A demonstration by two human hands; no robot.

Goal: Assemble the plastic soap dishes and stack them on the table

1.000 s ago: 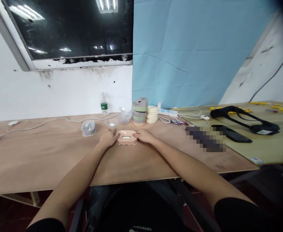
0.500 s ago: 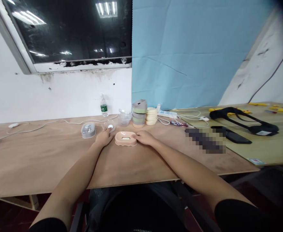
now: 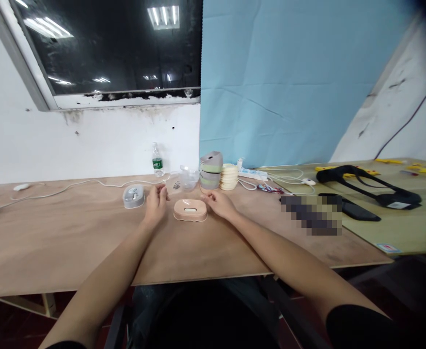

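A peach-coloured plastic box (image 3: 190, 209) with an oval recess and a pale slot on top lies between my hands. My left hand (image 3: 156, 204) is to its left, fingers curled at the edge of a clear plastic cover (image 3: 172, 182), which is tilted and hard to make out. Just off the box's right end, my right hand (image 3: 218, 203) has its fingers loosely bent and apart, with nothing visible in them. Left of my left hand sits a grey box (image 3: 133, 196) with a clear top.
Behind the peach box stand clear plastic shells (image 3: 189, 178), a stack of grey-green pieces (image 3: 211, 170) and a cream stack (image 3: 228, 177). A water bottle (image 3: 157, 160) stands by the wall. Rightward are a power strip (image 3: 252, 173), cables and a black headset frame (image 3: 369, 185).
My left hand has curled and turned, and the clear cover beneath it has tilted; its white spot no longer shows. My right hand has let go of the peach box's right end.
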